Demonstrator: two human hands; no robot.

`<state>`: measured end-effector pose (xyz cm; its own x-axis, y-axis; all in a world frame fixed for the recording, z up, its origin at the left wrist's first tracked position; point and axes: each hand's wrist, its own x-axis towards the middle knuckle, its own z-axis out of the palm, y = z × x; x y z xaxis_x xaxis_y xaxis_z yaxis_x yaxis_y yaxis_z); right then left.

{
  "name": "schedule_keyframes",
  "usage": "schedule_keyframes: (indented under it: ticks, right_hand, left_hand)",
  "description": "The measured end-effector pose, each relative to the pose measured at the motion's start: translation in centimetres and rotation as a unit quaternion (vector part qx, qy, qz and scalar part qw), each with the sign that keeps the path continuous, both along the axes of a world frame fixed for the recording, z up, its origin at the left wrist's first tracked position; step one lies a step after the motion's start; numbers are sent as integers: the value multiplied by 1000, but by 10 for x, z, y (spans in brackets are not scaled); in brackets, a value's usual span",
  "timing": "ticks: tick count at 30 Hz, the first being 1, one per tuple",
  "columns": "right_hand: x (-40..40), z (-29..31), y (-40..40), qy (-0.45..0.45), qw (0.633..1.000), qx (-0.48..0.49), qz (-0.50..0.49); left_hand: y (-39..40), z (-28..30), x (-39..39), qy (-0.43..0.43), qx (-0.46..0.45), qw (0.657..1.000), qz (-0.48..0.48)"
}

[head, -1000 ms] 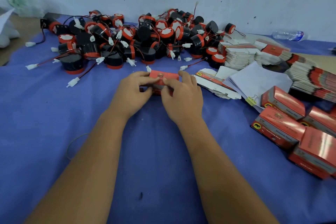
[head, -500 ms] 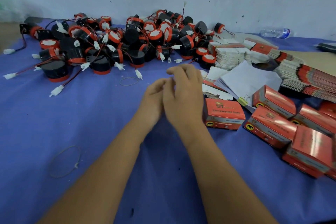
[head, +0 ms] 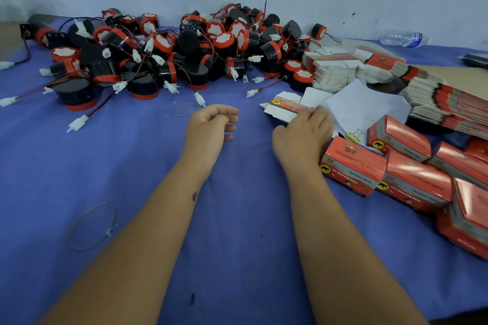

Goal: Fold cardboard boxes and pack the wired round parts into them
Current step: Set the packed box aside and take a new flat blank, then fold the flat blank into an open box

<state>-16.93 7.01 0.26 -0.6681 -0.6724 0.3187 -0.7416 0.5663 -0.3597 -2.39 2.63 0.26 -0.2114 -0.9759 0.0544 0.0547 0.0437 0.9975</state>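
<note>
Several closed boxes (head: 351, 166) are lying in a loose cluster at the right of the blue cloth (head: 237, 219), which suggests a number of rounds are already done; whether each one is actually holding a part cannot be told from outside. Far more is waiting: a big heap of round parts (head: 169, 55), black with red rims and trailing red-and-black wires with white plugs, is sprawling along the wall, and thick stacks of flat blanks (head: 449, 105) are fanning out at the far right. The right hand (head: 303, 134) is lying over the near end of a small pile of flats (head: 286, 108) just beside the nearest closed box, fingers reaching onto the top one; whether it is pinching it yet cannot be told. The left hand (head: 208, 126) is hovering over the cloth, loosely curled and holding nothing, near a rubber band (head: 185, 109) and the closest plugs. Judging by this, a new round is just starting: a blank still needs picking, folding, filling and closing, and the heap says many rounds remain. Another band (head: 92, 227) is lying by the left forearm.
</note>
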Motion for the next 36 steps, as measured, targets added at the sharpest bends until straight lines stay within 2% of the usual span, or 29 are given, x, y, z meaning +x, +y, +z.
schedule_keyframes:
  ticks: [4,7,11,13,15,16,19,21,24,26,29,32,36]
  right_hand:
    - [7,-1,-6,98,990,103,17]
    - [18,0,-10,194,972,112,76]
    - [29,3,-11,192,970,22,148]
    - [33,5,-9,206,962,-72,162]
    - [38,4,-8,196,938,-196,207]
    - [41,3,-8,191,921,-232,246]
    - [54,1,-11,166,886,-261,346]
    - [60,1,-13,146,877,-266,371]
    - [64,1,-14,47,895,-234,376]
    - [67,1,-17,-56,902,-181,387]
    - [73,5,-26,-126,903,-185,367]
    - [76,10,-38,-128,924,-188,308]
    - [80,8,-45,-58,949,-153,269]
  left_hand:
    - [-3,-1,2,17,8,1000,14]
    - [-5,-2,1,24,14,999,27]
    - [-8,-3,2,23,15,998,54]
    - [-11,-3,4,35,30,996,76]
    - [-13,-1,5,64,58,993,78]
    - [-13,0,7,87,78,991,65]
    - [-13,5,13,206,128,970,5]
    - [-14,7,19,254,114,960,-2]
    - [-19,8,28,273,72,959,32]
    - [-22,8,31,247,52,966,61]
    - [-23,9,31,218,19,969,119]
    - [-24,7,30,195,-25,969,148]
    - [-23,4,29,156,-77,975,141]
